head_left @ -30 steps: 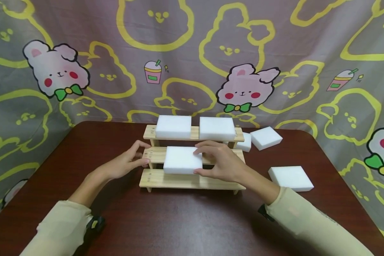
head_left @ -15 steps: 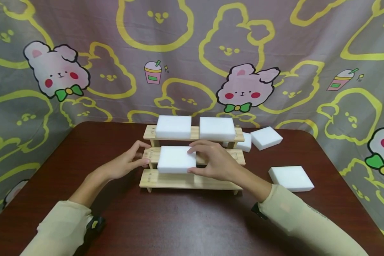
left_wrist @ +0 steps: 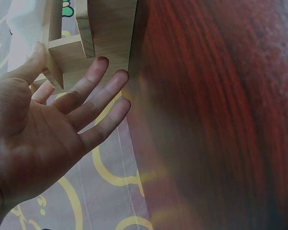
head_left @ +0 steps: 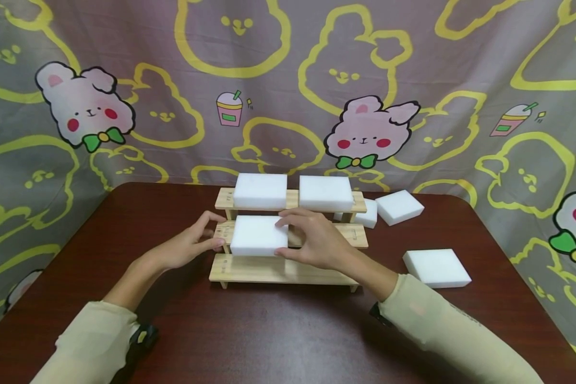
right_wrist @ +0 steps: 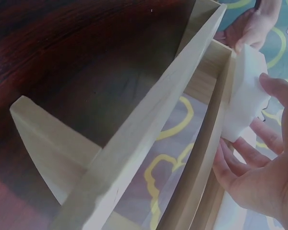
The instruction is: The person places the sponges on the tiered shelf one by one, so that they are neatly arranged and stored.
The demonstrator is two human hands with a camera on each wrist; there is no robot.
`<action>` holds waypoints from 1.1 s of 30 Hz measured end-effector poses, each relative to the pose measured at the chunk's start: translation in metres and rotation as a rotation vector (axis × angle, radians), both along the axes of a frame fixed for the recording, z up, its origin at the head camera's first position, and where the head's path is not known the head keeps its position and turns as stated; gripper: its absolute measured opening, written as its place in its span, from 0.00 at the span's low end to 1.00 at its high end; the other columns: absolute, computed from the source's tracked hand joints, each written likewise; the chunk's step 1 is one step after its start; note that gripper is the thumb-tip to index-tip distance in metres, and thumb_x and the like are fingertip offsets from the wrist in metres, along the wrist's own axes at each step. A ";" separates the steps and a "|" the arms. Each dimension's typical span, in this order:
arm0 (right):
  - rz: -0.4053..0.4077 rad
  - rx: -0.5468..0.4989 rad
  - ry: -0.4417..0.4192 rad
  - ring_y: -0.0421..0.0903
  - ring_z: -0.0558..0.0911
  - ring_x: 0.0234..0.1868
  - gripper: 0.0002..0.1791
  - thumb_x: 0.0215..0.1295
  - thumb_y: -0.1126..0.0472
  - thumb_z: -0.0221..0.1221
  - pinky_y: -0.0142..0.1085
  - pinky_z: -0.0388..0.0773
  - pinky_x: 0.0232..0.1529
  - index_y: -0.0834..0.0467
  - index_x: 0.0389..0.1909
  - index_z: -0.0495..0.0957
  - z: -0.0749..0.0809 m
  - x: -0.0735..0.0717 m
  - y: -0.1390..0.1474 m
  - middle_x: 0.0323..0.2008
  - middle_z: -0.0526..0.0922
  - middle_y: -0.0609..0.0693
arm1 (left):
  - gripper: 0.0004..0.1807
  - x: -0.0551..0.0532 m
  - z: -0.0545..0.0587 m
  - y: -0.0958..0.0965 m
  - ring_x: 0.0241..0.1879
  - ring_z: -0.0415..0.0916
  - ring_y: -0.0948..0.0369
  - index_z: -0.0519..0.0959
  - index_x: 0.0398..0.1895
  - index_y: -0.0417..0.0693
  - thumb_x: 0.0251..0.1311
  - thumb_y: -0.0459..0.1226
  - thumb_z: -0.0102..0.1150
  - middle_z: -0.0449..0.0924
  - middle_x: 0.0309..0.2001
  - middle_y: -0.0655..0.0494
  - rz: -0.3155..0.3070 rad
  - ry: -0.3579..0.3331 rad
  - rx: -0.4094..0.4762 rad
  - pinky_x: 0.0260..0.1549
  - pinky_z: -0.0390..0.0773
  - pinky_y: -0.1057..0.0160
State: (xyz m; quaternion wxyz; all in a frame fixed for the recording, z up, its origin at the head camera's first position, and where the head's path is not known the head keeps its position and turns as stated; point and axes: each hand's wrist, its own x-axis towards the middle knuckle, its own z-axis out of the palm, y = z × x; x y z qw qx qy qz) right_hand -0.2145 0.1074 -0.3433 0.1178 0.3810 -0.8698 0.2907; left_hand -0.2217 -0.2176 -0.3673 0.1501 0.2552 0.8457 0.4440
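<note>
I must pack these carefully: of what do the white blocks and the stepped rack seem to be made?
White blocks: probably foam, matt; evenly white, without glossy highlights. Stepped rack: apparently wood, pale, smooth, probably unvarnished; grain lines show.

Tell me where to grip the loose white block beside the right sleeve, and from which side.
Grip the block by its right end, probably coming from the right, pinching front to back: it's squared and lies flat, with bare table beyond that end.
</note>
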 end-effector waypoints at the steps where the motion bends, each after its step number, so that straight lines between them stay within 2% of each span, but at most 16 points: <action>1: -0.002 0.003 0.001 0.56 0.81 0.62 0.27 0.52 0.53 0.80 0.49 0.75 0.63 0.60 0.51 0.85 0.000 0.000 -0.001 0.59 0.83 0.58 | 0.26 0.000 0.000 0.000 0.52 0.81 0.46 0.53 0.69 0.37 0.79 0.35 0.52 0.78 0.53 0.33 -0.001 -0.001 0.002 0.54 0.75 0.40; 11: -0.027 0.069 -0.032 0.58 0.79 0.66 0.28 0.57 0.50 0.77 0.49 0.72 0.66 0.61 0.55 0.85 0.002 0.002 -0.001 0.63 0.81 0.60 | 0.26 0.000 -0.001 0.000 0.52 0.81 0.45 0.53 0.69 0.37 0.79 0.36 0.52 0.77 0.54 0.33 -0.003 -0.004 0.010 0.54 0.76 0.41; 21: 0.012 0.099 0.005 0.59 0.81 0.62 0.26 0.59 0.52 0.75 0.50 0.75 0.64 0.62 0.53 0.85 0.008 0.004 -0.002 0.59 0.82 0.64 | 0.26 -0.001 -0.002 -0.001 0.52 0.81 0.45 0.53 0.69 0.37 0.79 0.35 0.53 0.78 0.52 0.33 0.000 0.005 0.014 0.53 0.76 0.42; 33: -0.006 0.124 0.015 0.57 0.82 0.60 0.27 0.58 0.52 0.76 0.49 0.76 0.62 0.62 0.54 0.84 0.012 0.007 0.003 0.57 0.83 0.63 | 0.25 -0.001 -0.003 0.000 0.51 0.81 0.44 0.54 0.68 0.36 0.79 0.34 0.53 0.78 0.52 0.33 0.003 0.010 0.024 0.52 0.77 0.42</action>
